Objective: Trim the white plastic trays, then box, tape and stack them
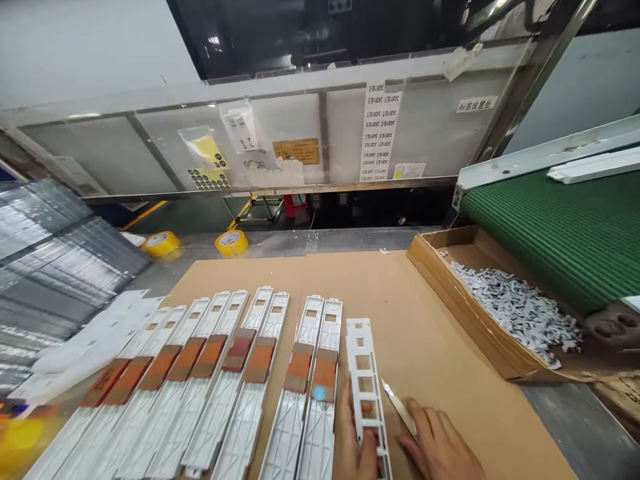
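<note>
A white frame point(369, 387) with square cut-outs lies lengthwise on the cardboard sheet point(425, 313) covering the worktop, at the right end of a row. The left hand point(356, 450) presses its near end flat, fingers resting on it rather than gripping. The right hand point(440, 447) lies just beside it, fingers closed around a small knife point(397, 400) whose blade points at the frame's right edge.

To the left lie about ten longer white strips point(235, 387), paired side by side and each banded with brown tape; judging by that, those look finished, and the frame is the piece in hand.

A shallow cardboard box point(450, 293) to the right holds a heap of small white scraps point(515, 310). Behind it runs a green conveyor belt point(550, 227). Two yellow tape rolls point(231, 242) sit at the back.
</note>
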The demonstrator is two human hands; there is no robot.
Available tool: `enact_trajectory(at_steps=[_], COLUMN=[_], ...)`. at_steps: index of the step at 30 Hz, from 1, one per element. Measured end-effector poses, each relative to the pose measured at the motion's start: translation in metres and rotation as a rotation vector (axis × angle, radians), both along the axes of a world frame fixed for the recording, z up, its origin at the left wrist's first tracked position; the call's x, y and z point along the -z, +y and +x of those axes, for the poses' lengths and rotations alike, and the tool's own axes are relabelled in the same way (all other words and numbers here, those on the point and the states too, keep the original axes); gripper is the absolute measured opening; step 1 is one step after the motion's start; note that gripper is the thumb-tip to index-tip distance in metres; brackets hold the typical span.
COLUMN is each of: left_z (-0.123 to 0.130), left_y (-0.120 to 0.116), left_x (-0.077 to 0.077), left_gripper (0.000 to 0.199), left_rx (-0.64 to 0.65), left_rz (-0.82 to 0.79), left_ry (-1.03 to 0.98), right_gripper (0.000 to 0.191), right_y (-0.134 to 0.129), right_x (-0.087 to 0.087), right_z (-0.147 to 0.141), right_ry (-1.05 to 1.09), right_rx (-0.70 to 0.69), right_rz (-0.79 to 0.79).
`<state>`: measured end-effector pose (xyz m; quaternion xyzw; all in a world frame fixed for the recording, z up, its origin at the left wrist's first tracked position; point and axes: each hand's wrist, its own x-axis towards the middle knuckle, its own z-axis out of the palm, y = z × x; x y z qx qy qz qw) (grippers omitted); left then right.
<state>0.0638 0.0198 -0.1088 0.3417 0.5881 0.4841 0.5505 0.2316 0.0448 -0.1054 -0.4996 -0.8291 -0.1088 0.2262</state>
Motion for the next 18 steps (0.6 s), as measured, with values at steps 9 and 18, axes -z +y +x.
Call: enact_trajectory(at_steps=[9, 18], left_z=[0.03, 0.019], left_y=[-0.01, 0.004], left_x=[0.03, 0.031], left_gripper=[0.058, 0.048], left_rx=[-0.052, 0.02], left_rz=[0.365, 0.801], left_ry=[1.214, 1.463], right_gripper=[0.023, 0.031], right_y=[0.0, 0.024], right_x=[0.001, -0.025], right_z=[0.037, 0.014], right_ry=[0.116, -0.037], right_rx=[0.133, 0.019], right_rz=[-0.205, -0.203])
